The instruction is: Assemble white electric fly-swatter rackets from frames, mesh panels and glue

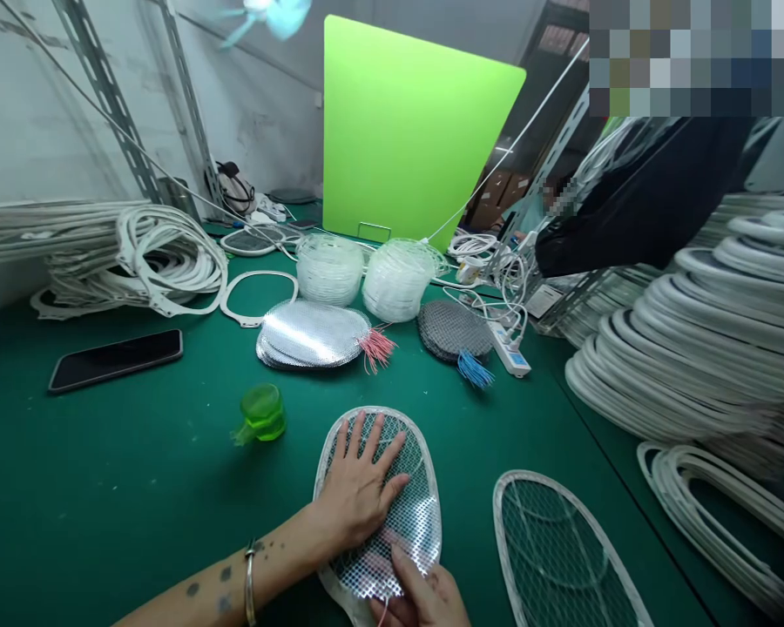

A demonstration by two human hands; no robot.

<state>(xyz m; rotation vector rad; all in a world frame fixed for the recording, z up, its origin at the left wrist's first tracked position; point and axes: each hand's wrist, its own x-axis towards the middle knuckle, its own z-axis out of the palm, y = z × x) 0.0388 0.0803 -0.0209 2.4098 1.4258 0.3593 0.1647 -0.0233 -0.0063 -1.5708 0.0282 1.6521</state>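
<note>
My left hand lies flat with fingers spread on a silvery metal mesh sheet. The sheet rests inside a white oval swatter frame on the green table. At the sheet's lower end my right hand is closed, its thumb and fingers pinching the edge of the mesh. A thin pink wire shows beside those fingers; whether they also grip it I cannot tell. To the right lies another white frame with mesh in it. A green transparent cup-like thing stands left of my hands.
Behind are stacked silver mesh sheets with pink wires, dark mesh sheets with blue wires, and two clear ring stacks. A phone lies left, a power strip right. Tall frame piles border the right side.
</note>
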